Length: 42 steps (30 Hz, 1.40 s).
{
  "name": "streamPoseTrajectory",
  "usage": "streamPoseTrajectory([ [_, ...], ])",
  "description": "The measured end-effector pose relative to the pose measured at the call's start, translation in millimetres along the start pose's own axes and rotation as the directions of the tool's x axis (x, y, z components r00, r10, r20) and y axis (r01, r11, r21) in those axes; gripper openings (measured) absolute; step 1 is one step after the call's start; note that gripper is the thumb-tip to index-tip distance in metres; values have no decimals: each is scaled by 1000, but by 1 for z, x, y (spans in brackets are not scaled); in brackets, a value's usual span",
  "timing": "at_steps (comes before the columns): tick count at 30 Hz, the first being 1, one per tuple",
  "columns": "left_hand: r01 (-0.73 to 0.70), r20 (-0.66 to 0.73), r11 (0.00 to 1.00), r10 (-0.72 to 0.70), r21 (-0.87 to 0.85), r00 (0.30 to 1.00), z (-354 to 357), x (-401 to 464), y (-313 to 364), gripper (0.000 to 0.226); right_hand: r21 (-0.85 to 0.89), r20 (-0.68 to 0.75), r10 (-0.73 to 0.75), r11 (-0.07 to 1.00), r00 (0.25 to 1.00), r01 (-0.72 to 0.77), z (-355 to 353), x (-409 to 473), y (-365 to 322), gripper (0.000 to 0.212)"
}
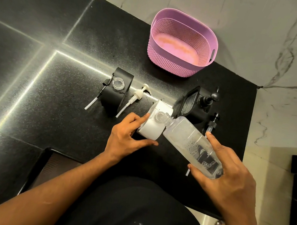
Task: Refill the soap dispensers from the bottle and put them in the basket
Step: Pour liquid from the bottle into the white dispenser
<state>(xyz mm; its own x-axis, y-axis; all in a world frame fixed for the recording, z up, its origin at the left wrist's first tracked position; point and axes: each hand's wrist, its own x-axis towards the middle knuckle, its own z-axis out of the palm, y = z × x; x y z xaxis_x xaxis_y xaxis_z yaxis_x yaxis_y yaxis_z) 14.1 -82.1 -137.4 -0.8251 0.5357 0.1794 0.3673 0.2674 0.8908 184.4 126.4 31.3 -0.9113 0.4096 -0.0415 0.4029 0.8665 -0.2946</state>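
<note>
My right hand (229, 174) grips a clear plastic bottle (191, 138), tipped so its neck rests in the open mouth of a white soap dispenser (153, 126). My left hand (127, 138) holds that dispenser by its side on the black counter. Foamy liquid shows inside the bottle. An open black dispenser (117, 93) stands to the left, a black pump (95, 96) lying beside it. A white pump (134, 99) lies between the two dispensers. Another black dispenser (197, 103) with its pump fitted stands behind the bottle. The pink basket (173, 68) sits empty at the back.
A loose black pump (213, 122) lies to the right of the bottle. The black granite counter (45, 81) ends at a marble wall (266, 33) behind and to the right. The counter's front edge runs just under my forearms.
</note>
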Motion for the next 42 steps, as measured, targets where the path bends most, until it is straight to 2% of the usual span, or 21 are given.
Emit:
streamPoseTrajectory([
  [42, 5, -7, 1000, -5, -12, 1000, 0, 0, 1, 89, 17, 8, 9, 1000, 1000, -9, -1, 0, 2, 94],
])
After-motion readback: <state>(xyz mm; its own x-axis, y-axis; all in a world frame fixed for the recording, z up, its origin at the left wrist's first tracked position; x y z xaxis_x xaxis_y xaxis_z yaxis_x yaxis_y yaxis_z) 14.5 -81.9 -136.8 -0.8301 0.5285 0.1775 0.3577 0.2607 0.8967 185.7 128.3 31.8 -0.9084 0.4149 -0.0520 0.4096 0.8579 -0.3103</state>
